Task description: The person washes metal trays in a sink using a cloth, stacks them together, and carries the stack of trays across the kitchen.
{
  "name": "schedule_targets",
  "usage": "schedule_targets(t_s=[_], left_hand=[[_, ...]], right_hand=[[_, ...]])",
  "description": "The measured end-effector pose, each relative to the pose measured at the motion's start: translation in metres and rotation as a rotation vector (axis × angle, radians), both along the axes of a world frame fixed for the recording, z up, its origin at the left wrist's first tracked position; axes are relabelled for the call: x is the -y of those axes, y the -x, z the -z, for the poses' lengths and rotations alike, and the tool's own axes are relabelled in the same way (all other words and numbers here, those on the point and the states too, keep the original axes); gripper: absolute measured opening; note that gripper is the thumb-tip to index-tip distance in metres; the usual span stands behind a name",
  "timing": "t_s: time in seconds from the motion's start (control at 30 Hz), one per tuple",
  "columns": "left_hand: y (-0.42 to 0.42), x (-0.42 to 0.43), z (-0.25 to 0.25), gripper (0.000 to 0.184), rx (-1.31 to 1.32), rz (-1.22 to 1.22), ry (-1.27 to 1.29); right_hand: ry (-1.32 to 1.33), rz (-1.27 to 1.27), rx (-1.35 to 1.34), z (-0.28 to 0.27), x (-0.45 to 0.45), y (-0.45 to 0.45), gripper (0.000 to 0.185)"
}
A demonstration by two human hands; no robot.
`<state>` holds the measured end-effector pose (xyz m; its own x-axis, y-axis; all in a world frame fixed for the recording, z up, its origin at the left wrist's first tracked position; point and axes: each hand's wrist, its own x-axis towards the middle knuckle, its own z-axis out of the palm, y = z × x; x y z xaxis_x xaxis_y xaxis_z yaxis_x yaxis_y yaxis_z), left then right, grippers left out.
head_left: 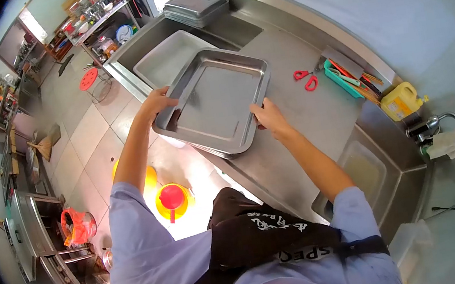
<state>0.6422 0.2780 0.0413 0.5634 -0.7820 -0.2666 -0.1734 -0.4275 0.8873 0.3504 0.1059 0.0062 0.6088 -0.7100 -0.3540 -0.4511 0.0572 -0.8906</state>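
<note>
A shallow rectangular metal tray (218, 99) is in front of me, partly over the steel counter's front edge. Another rim shows just under its near side, so more than one tray may be stacked there. My left hand (160, 102) is closed on the tray's left edge, thumb on top. On the opposite side, my right hand (268, 117) grips the right edge, its fingers partly hidden under the rim. Behind the tray, a pale rectangular tub (159, 58) sits in the far sink.
Upturned metal trays (195, 4) are stacked at the sink's far end. Red-handled scissors (306, 79) and a green basket (341, 79) of utensils lie right, near a yellow jug (402, 101) and a faucet (431, 124). A red dipper (171, 197) rests low on the left.
</note>
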Motion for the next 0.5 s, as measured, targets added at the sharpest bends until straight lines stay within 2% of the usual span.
schedule_targets(t_s=[0.07,0.13,0.3,0.37,0.43,0.5], left_hand=[[-0.002,0.0,0.0,0.044,0.041,0.016,0.017],[-0.012,0.004,0.006,0.044,0.108,0.016,-0.008],[-0.039,0.019,0.02,0.045,0.328,0.076,-0.086],[-0.039,0.019,0.021,0.05,0.344,0.079,-0.043],[-0.027,0.017,0.012,0.056,0.326,0.055,-0.002],[0.0,0.015,-0.02,0.063,0.275,-0.003,0.036]], right_hand=[[0.06,0.031,0.039,0.027,0.005,-0.01,0.042],[0.048,0.078,0.076,0.024,-0.003,-0.014,0.054],[-0.095,0.26,0.15,0.016,-0.021,-0.024,0.06],[-0.178,0.327,0.198,0.024,-0.017,-0.028,0.061],[-0.128,0.398,0.195,0.029,-0.018,-0.03,0.06],[0.076,0.472,0.119,0.029,-0.021,-0.031,0.058]])
